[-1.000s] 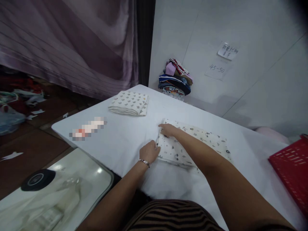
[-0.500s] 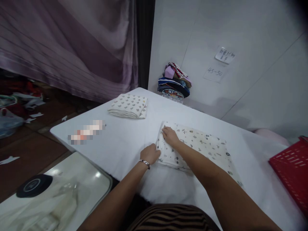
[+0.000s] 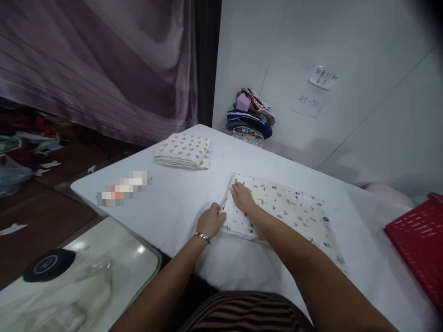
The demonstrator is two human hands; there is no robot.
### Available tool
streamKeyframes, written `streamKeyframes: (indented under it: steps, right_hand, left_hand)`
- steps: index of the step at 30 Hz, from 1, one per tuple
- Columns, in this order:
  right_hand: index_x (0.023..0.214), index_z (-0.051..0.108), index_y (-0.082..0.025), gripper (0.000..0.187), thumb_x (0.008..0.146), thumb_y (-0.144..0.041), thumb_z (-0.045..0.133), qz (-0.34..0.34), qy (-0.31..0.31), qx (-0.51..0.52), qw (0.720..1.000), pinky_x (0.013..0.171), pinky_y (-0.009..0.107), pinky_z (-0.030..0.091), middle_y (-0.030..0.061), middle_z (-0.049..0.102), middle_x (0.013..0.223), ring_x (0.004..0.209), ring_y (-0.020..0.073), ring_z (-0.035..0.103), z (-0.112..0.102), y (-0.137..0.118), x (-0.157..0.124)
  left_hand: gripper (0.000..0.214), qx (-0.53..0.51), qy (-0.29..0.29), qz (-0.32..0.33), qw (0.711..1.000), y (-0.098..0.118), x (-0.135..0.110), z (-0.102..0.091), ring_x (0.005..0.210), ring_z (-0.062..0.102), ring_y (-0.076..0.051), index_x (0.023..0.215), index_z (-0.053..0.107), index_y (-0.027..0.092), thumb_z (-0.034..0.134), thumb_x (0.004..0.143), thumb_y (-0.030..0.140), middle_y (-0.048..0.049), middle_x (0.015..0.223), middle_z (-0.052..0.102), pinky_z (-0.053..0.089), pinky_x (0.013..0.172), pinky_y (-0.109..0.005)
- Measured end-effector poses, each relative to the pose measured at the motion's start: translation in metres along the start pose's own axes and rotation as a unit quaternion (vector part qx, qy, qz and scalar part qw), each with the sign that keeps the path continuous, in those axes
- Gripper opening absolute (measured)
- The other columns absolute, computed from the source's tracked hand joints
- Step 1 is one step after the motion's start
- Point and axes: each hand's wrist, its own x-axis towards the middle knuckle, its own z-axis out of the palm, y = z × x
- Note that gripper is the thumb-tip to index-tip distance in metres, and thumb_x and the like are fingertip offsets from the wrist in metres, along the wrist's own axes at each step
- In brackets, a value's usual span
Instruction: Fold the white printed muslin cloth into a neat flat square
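as l hand [image 3: 211,220] pinches cloth [image 3: 287,207], basket [image 3: 418,240] contents unseen

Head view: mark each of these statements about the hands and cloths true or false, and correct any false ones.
1. The right hand lies flat on the patterned cloth. True.
2. The left hand is at that cloth's left edge. True.
3. The folded cloth lies in the red basket. False: the folded cloth lies on the white table, far left; the red basket stands apart at the right.
4. The fabric stack is at the table's near edge. False: the fabric stack sits at the far edge, by the wall.
5. The left wrist wears a bracelet. True.
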Motion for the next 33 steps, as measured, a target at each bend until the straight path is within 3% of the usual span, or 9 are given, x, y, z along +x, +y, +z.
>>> streamKeyframes:
  steps: [5, 9, 14, 19, 26, 30, 33]
  right_hand:
    - [0.12, 0.053, -0.018, 0.034, 0.088, -0.026, 0.043, -0.011, 0.018, 0.021, 1.0, 0.102, 0.041, 0.032, 0.0125, 0.046, 0.133, 0.124, 0.0235, 0.038, -0.004, 0.006, -0.001]
    - [0.12, 0.054, -0.017, 0.036, 0.087, -0.025, 0.044, -0.024, 0.023, 0.059, 0.998, 0.102, 0.044, 0.032, 0.0139, 0.048, 0.132, 0.125, 0.0246, 0.038, -0.01, 0.001, -0.016]
    - [0.113, 0.058, -0.02, 0.03, 0.088, -0.028, 0.045, -0.099, 0.044, 0.141, 0.984, 0.101, 0.041, 0.035, 0.0114, 0.054, 0.126, 0.121, 0.0222, 0.044, -0.024, -0.025, -0.073]
    - [0.115, 0.056, -0.02, 0.035, 0.083, -0.034, 0.057, -0.126, -0.02, 0.093, 0.987, 0.094, 0.041, 0.038, 0.0111, 0.056, 0.12, 0.113, 0.0248, 0.047, -0.033, -0.049, -0.119]
    - [0.109, 0.059, -0.02, 0.029, 0.083, -0.032, 0.056, -0.081, -0.063, 0.022, 0.994, 0.083, 0.036, 0.04, 0.0101, 0.058, 0.102, 0.096, 0.024, 0.05, -0.025, -0.063, -0.103]
    - [0.102, 0.061, -0.02, 0.022, 0.083, -0.031, 0.057, -0.034, -0.051, 0.098, 0.993, 0.08, 0.031, 0.041, 0.0063, 0.06, 0.097, 0.093, 0.0205, 0.052, -0.028, -0.066, -0.099]
    - [0.101, 0.061, -0.02, 0.023, 0.08, -0.029, 0.062, -0.018, -0.053, 0.159, 0.986, 0.078, 0.029, 0.042, 0.0036, 0.061, 0.091, 0.088, 0.018, 0.053, -0.033, -0.063, -0.103]
  left_hand:
    - [0.013, 0.019, 0.059, 0.048, 0.997, 0.002, -0.009, -0.004, 0.074, 0.056, -0.014, 0.088, 0.054, 0.021, 0.048, 0.083, 0.032, -0.0015, 0.093, 0.061, 0.034, 0.062, -0.026]
    - [0.019, 0.002, 0.078, 0.08, 0.994, -0.002, -0.022, -0.003, 0.077, 0.055, -0.014, 0.077, 0.052, 0.021, 0.052, 0.081, 0.039, 0.0004, 0.083, 0.058, 0.035, 0.063, -0.025]
    - [0.028, -0.026, 0.061, 0.069, 0.995, -0.014, -0.038, 0.001, 0.071, 0.053, -0.014, 0.073, 0.05, 0.02, 0.052, 0.079, 0.048, 0.0012, 0.076, 0.056, 0.036, 0.063, -0.027]
    - [0.019, -0.061, 0.047, 0.07, 0.995, -0.022, -0.043, -0.001, 0.07, 0.054, -0.014, 0.083, 0.055, 0.021, 0.046, 0.084, 0.037, -0.0006, 0.081, 0.061, 0.04, 0.067, -0.027]
    - [0.019, -0.093, -0.001, 0.021, 0.995, -0.019, -0.045, -0.003, 0.079, 0.061, -0.016, 0.095, 0.059, 0.021, 0.047, 0.083, 0.029, -0.0029, 0.09, 0.067, 0.043, 0.073, -0.027]
    - [0.022, -0.195, -0.019, -0.001, 0.981, -0.019, -0.043, 0.001, 0.067, 0.063, -0.014, 0.094, 0.059, 0.019, 0.049, 0.081, 0.033, -0.0038, 0.09, 0.068, 0.046, 0.064, -0.026]
    - [0.026, -0.276, -0.045, -0.06, 0.958, -0.018, -0.039, 0.003, 0.059, 0.062, -0.013, 0.095, 0.058, 0.016, 0.053, 0.078, 0.035, -0.0044, 0.084, 0.067, 0.046, 0.054, -0.025]
